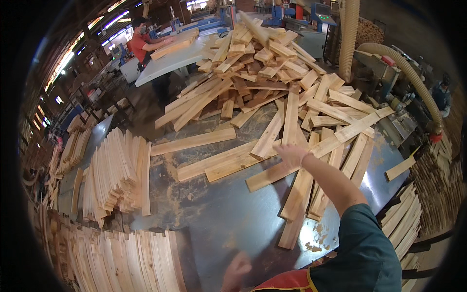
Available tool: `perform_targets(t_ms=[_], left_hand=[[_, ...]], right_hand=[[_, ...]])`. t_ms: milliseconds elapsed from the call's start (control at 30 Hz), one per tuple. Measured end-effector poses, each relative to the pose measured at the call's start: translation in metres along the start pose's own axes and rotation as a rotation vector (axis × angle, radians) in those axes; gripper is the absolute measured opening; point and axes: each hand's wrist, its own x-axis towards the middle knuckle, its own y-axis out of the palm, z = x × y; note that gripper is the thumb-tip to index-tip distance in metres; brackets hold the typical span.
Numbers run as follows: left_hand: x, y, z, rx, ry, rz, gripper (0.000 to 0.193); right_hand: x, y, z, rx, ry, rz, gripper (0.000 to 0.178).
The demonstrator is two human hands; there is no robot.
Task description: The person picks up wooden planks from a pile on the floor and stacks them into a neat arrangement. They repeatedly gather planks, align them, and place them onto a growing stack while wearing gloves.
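My right hand point(292, 155) reaches forward over the table, its fingers stretched out to the left above a wooden board point(272, 176). Whether the fingertips touch the wood, I cannot tell. Close beside the hand is the lower end of another board point(292, 114), which leans down from the pile. My left hand point(238, 265) is low in the view, near my body and over the metal table point(219, 219). It looks curled, but motion blurs its fingers. Two flat boards point(228, 165) lie just left of my right hand.
A high heap of loose boards point(262, 58) covers the far side. Neatly lined-up boards point(116, 170) stand at the left, with another stack point(126, 258) at the near left. A ribbed hose point(408, 58) curves at the right. A person point(141, 44) handles boards at a far table point(168, 65).
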Motion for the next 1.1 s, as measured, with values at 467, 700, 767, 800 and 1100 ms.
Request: perform_targets(t_ms=[467, 700, 767, 800, 1100], left_hand=[[-0.002, 0.052, -0.171, 1.046, 0.088, -0.303, 0.065], [-0.066, 0.015, -0.075, 0.597, -0.204, -0.487, 0.041], [-0.091, -0.004, -0.047, 0.956, -0.274, -0.7, 0.036], [-0.11, -0.023, -0.03, 1.113, -0.124, -0.721, 0.04], [-0.174, -0.158, 0.038, 1.467, -0.518, -1.062, 0.096]], right_hand=[[-0.152, 0.072, 0.208, 0.087, -0.984, -0.295, 0.045], [-0.203, 0.045, 0.217, 0.328, -0.402, -0.096, 0.07], [-0.216, 0.054, 0.185, 0.302, -0.16, -0.07, 0.066], [-0.219, 0.066, 0.166, 0.282, -0.044, -0.103, 0.061], [-0.247, 0.071, -0.016, 0.397, 0.997, -0.601, 0.082]])
